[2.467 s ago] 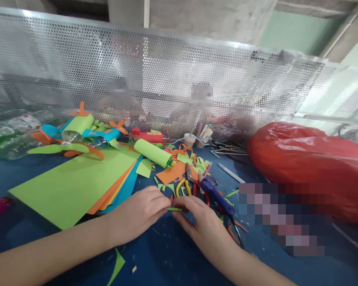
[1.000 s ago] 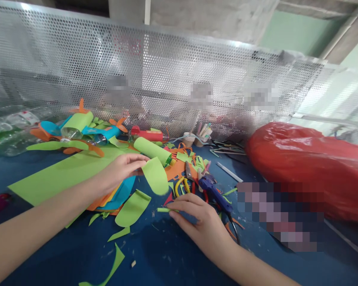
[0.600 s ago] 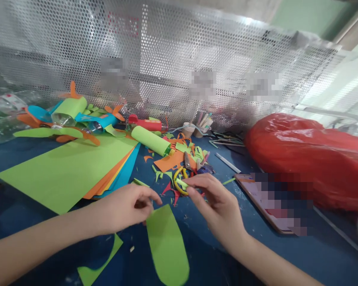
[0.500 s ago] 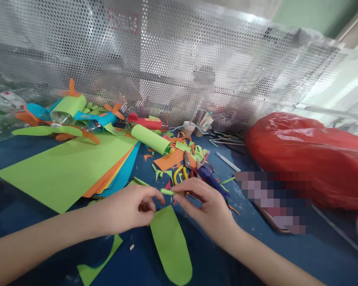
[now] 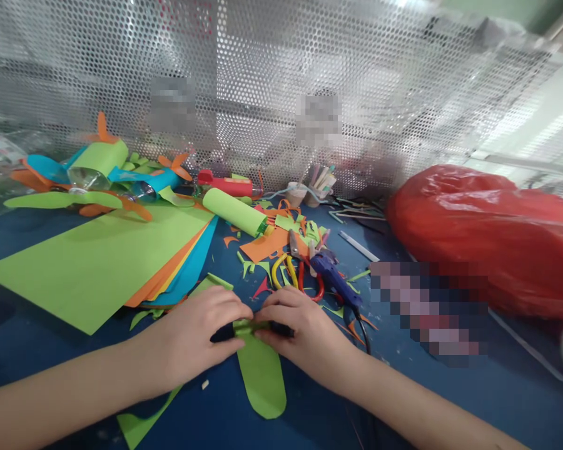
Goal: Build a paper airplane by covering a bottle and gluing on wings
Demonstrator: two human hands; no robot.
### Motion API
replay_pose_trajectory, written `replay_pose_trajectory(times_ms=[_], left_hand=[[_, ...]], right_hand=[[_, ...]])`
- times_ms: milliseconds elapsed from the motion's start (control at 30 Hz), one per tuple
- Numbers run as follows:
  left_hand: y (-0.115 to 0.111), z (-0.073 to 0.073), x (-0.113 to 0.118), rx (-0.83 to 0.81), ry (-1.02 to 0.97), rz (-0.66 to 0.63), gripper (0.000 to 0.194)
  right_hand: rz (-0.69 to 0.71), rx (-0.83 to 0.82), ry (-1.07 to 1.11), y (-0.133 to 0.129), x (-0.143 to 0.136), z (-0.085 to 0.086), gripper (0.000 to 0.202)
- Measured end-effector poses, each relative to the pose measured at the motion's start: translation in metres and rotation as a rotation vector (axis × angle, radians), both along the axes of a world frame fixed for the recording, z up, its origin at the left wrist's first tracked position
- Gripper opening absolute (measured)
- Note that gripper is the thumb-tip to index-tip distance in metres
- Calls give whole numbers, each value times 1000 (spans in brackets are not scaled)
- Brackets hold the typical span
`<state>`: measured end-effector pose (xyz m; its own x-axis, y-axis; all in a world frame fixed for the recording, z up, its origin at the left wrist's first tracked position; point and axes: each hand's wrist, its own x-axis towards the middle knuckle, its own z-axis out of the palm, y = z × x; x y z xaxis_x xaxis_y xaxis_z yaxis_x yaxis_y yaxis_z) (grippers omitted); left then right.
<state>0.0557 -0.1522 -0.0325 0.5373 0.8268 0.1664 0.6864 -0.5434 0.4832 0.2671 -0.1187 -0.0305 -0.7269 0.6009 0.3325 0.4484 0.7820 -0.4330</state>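
Note:
A green foam strip with a rounded near end point(image 5: 263, 381) stands out between both hands over the blue table. My left hand point(image 5: 199, 334) pinches its far left corner between thumb and fingers. On the far right corner, my right hand point(image 5: 300, 325) grips the same piece. The far edge looks folded or rolled, partly hidden by the fingertips. Beyond the left fingers lies another green piece point(image 5: 211, 284). A curved green offcut point(image 5: 143, 425) rests below my left forearm.
Coloured sheets point(image 5: 98, 262) lie at left, with propeller models behind. Past my hands are yellow-handled scissors point(image 5: 286, 270), a purple glue gun point(image 5: 335, 278) with its cord, a green-wrapped bottle point(image 5: 234, 211) and scraps. A red bag point(image 5: 488, 237) sits at right.
Both hands have come together on the green strip's far end. The small green roll that my right hand held is now hidden or lies at that edge. The view has shifted slightly.

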Motion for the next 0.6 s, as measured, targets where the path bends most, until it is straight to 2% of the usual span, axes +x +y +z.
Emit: replay_pose_trajectory(times_ms=[67,167,233,300,367,433,600], left_hand=[[-1,-4,1,25,-8,3,13],[-2,-9,2,71,-32,-19,8],[-2,-12,1,107,-54,-38,11],[-2,-14,0,147,-68,-42,14],[-4,-15,0,176,-65,-44,16],[-5,-15,0,199,-53,-44,18],[-6,-18,1,222,-37,-15,20]], right_hand=[[-135,51,-3,4,5,8,5],[-496,278,-86,17,19,21,12],[-701,400,-272,30,31,26,32],[-835,367,-492,40,42,27,43],[-878,245,-645,47,50,28,47],[-865,151,-708,49,55,30,50],[-719,142,-750,49,63,31,45]])
